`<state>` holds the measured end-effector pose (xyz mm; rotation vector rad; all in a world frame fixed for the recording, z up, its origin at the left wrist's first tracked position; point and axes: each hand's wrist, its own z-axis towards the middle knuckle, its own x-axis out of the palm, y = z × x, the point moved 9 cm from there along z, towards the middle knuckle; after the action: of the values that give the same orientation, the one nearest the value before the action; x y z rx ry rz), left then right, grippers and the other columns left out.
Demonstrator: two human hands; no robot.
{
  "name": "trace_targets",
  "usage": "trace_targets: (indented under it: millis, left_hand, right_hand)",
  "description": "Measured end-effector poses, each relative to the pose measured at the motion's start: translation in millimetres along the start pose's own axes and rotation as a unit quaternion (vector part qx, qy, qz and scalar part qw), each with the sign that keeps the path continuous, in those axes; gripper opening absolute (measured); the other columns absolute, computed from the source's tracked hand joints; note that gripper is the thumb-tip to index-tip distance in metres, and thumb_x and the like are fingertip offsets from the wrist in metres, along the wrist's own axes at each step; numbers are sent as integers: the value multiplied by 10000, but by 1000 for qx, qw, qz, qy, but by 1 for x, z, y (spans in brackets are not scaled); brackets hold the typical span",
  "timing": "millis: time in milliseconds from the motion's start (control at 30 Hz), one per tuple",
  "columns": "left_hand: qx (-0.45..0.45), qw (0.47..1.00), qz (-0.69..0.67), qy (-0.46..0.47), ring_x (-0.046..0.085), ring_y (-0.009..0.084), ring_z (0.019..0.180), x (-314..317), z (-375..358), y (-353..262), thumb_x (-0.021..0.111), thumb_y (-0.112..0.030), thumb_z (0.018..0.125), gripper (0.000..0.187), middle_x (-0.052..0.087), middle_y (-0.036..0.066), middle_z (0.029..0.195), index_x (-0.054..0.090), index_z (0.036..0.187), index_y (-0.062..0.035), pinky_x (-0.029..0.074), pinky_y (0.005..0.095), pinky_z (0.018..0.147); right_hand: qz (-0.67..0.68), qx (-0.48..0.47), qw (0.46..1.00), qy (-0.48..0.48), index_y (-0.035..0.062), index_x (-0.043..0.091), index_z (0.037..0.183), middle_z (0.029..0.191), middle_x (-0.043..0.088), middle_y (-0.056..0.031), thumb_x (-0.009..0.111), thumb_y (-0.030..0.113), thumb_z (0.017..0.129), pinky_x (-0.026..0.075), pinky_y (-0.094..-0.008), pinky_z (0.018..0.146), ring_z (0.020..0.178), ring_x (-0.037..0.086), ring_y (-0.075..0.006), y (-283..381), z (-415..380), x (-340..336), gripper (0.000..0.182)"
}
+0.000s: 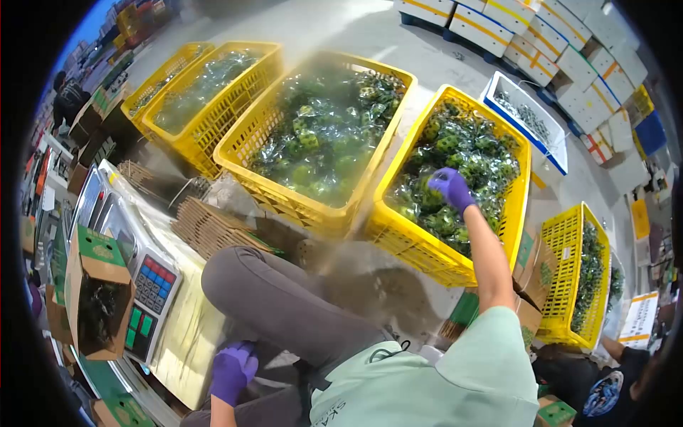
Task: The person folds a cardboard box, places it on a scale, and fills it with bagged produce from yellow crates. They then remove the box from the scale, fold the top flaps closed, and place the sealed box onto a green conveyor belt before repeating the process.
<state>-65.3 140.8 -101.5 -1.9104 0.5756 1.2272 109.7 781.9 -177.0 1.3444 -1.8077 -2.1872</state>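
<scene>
My right hand (452,188), in a purple glove, reaches into a yellow crate (521,206). The crate is full of green produce in clear, shiny plastic (491,153). Its fingers curl down onto one green piece in plastic; what lies between the fingertips is hidden. Low by my thigh is my left hand (233,371), also purple-gloved, with loosely bent fingers apart and nothing seen in them. To its left stands a digital scale (153,285) beside an upright open carton (103,295) with dark green contents in it.
More yellow crates (235,160) of wrapped produce stand ahead and to the left. Flattened cardboard (213,224) lies beyond my knee. A white-and-blue tub (526,114) and stacked white boxes (548,43) are at the right. A person in black (605,388) is at the lower right.
</scene>
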Motion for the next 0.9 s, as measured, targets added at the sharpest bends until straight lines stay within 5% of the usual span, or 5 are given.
trace_targets:
  millis: [300,433,533,700,900]
  left_hand:
    - [-13,1000,-23,0,640,333,875,-2,1,3,620,-202,798,238,680,153,978,703,969,-59,505,420,790]
    - [-11,1000,-21,0,640,334,875,-2,3,2,620,-224,799,253,681,150,979,704,978,-65,503,428,793]
    - [-15,1000,-23,-4,640,337,878,-2,3,4,617,-240,801,265,681,148,981,704,987,-73,500,432,803]
    - [-25,999,-21,2,637,342,885,3,1,9,612,-245,812,258,679,144,990,704,989,-81,498,430,817]
    - [-13,1000,-5,9,628,326,893,-1,1,5,586,-227,809,270,674,137,996,677,1000,-58,486,428,800]
  right_hand:
    - [406,212,876,-149,83,599,1029,832,552,-51,707,475,831,474,-303,626,652,492,-155,-71,32,-37,453]
    - [327,3,936,-127,63,578,1094,932,565,-53,757,461,794,477,-279,663,735,518,-152,-77,32,-28,529]
    - [338,100,925,-138,12,548,1184,1081,609,-116,791,415,771,495,-332,703,809,575,-203,-94,24,-15,626]
    - [-206,19,975,-87,9,609,987,858,665,-150,730,264,817,514,-394,706,823,642,-284,-46,20,-7,330]
    - [339,121,921,-149,37,549,962,763,584,-44,653,253,904,427,-272,464,600,569,-118,-36,16,6,246]
